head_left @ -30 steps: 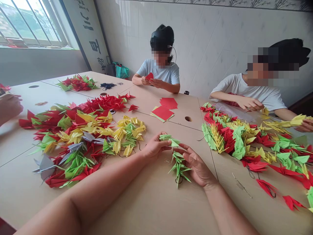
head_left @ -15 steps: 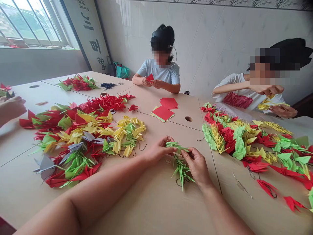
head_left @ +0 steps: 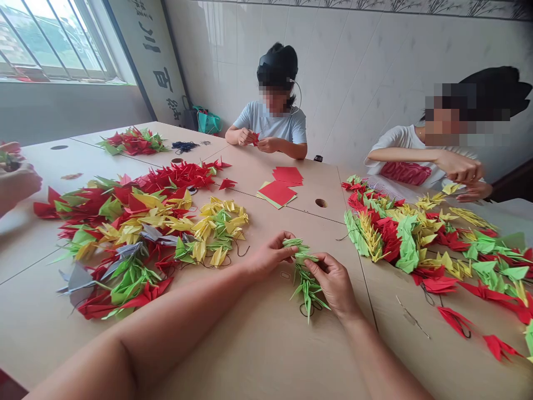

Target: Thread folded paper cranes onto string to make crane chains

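My left hand is closed on the upper end of a string of green paper cranes, folded flat and packed close together. Just to the right, my right hand pinches the same string between thumb and fingers. The lower part of the string dangles down to the tabletop between my forearms. A loop of dark thread shows around its bottom end. My fingers cover part of the upper cranes.
A big heap of red, yellow, green and grey cranes lies left. Strings of cranes cover the right side, near a long needle. Red paper squares lie ahead. Two people sit opposite; another person's hand is at far left.
My right hand has shifted slightly left along the green string, and the string has turned a little. Across the table, the person at right has lowered their hands with the yellow cranes.
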Motion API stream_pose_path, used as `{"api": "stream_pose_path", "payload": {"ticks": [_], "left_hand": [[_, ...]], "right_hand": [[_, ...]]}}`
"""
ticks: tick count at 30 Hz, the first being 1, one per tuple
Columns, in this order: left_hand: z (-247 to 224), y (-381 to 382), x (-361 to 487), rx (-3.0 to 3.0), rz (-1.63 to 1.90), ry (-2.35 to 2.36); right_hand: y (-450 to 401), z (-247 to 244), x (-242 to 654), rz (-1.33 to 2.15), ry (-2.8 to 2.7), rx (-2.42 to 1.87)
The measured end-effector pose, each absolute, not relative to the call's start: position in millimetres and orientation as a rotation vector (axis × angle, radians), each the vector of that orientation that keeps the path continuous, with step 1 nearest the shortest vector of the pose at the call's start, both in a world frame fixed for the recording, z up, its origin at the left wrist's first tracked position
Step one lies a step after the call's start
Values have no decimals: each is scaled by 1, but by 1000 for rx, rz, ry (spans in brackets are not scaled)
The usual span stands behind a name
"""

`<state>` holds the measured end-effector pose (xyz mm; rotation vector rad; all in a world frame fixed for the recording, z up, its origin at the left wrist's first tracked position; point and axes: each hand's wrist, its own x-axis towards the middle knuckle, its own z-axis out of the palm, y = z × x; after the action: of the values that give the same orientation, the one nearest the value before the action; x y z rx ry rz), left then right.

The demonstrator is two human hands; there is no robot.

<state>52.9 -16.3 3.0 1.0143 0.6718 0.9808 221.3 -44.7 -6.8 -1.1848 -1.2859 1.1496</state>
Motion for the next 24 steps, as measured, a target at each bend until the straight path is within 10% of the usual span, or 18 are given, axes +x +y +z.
{"api": "stream_pose_path", "payload": {"ticks": [24], "left_hand": [[5, -17, 55, 864, 890, 589]], "right_hand": [[-46, -6, 222, 1066, -1361, -1180]]}}
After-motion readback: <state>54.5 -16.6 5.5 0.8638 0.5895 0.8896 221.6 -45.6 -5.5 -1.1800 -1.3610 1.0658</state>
